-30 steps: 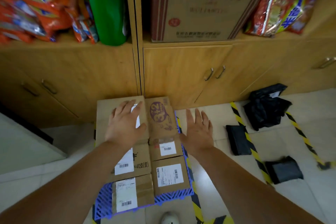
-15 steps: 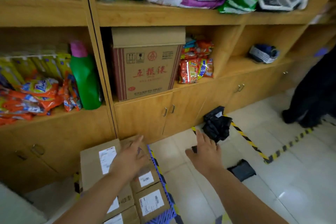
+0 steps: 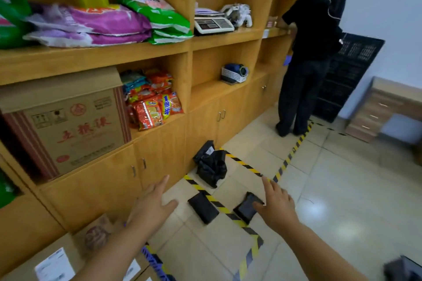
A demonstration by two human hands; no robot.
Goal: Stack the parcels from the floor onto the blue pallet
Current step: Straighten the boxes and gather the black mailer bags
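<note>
Three black bagged parcels lie on the tiled floor inside a yellow-black taped area: a crumpled large one [image 3: 211, 165] by the cabinet, a flat one [image 3: 203, 210] on the tape, and a small one [image 3: 247, 209] beside it. My right hand [image 3: 277, 207] hovers open just right of the small parcel, fingers spread. My left hand [image 3: 153, 206] is open in the air, holding nothing. Cardboard parcels [image 3: 57, 258] sit stacked at bottom left on the blue pallet [image 3: 155, 262], of which only an edge shows.
A wooden shelf unit with cabinets [image 3: 159, 155] runs along the left, holding a large carton [image 3: 75, 130] and snack bags. A person in black [image 3: 308, 57] stands at the shelf farther on. A black crate [image 3: 347, 77] leans on the wall. Another dark object [image 3: 402, 269] lies at bottom right.
My view swung up and right, away from the pallet stack. Both hands left the cardboard boxes and moved toward the black parcels on the floor.
</note>
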